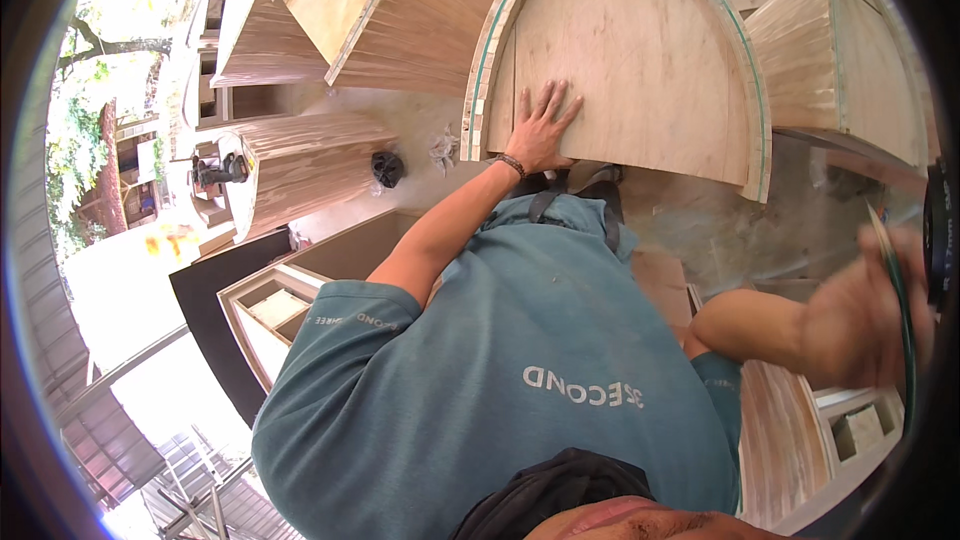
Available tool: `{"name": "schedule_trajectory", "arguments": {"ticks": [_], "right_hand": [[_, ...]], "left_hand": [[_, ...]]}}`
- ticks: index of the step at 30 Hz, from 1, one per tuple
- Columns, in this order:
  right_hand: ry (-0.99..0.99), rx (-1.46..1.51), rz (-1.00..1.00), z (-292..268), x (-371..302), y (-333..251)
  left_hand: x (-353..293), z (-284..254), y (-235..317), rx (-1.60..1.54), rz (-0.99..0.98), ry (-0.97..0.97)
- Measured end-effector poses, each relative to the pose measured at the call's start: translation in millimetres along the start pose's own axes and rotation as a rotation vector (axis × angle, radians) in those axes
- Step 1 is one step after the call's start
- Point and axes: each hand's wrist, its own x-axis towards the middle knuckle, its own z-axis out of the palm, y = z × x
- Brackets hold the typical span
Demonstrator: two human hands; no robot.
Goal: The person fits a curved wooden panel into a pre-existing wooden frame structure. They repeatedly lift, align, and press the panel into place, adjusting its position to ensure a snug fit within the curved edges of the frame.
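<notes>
1. Right hand at the right of the frame, blurred, with a thin dark green strip running up and down across the fingers; cannot tell whether grasping the strip or merely overlapped by it.
2. At the right edge, partly cut off, a black lens-like rim bearing small pale printed characters.
3. Across the lower centre, a teal shirt with bold pale capitals over the chest, upside down in view; smaller pale print round the sleeve, left of centre.
4. At upper centre, left hand unclenched, fingers spread, palm laid flat on bare wood; dark bracelet at the wrist.
5. Under that palm, filling the upper centre, an arched wooden panel, curve toward the top of the frame, green line following the rim.
6. At upper right, just beside, another arched piece with a similar green line.
7. Left of centre, on the floor, a black bundle near crumpled clear plastic; farther left, a curved wooden cabinet.
8. Farthest, at upper left, a tree trunk and bright foliage.
</notes>
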Motion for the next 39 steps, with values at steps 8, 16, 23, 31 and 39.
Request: {"name": "schedule_trajectory", "arguments": {"ticks": [8, 16, 23, 31, 39], "right_hand": [[0.181, 0.241, 1.069, 114.7, -116.2, 1.7], [-0.104, 0.135, 1.281, 181.3, -182.0, -62.3], [-0.052, 0.068, 1.381, 240.5, -157.8, -106.3], [-0.364, -0.143, 1.369, 271.2, -174.2, -160.3], [-0.285, -0.322, 1.49, 272.3, -207.9, -218.3]], "left_hand": [[-5.2, -3.2, -18.0, -0.188, 0.047, 0.079], [10.6, -21.8, -105.4, -0.144, -0.042, 0.353], [31.1, -25.1, -154.2, -0.227, -0.127, 0.404], [29.0, -27.9, -153.5, -0.471, -0.154, 0.412], [28.4, -24.9, -163.3, -0.652, -0.116, 0.458]]}}
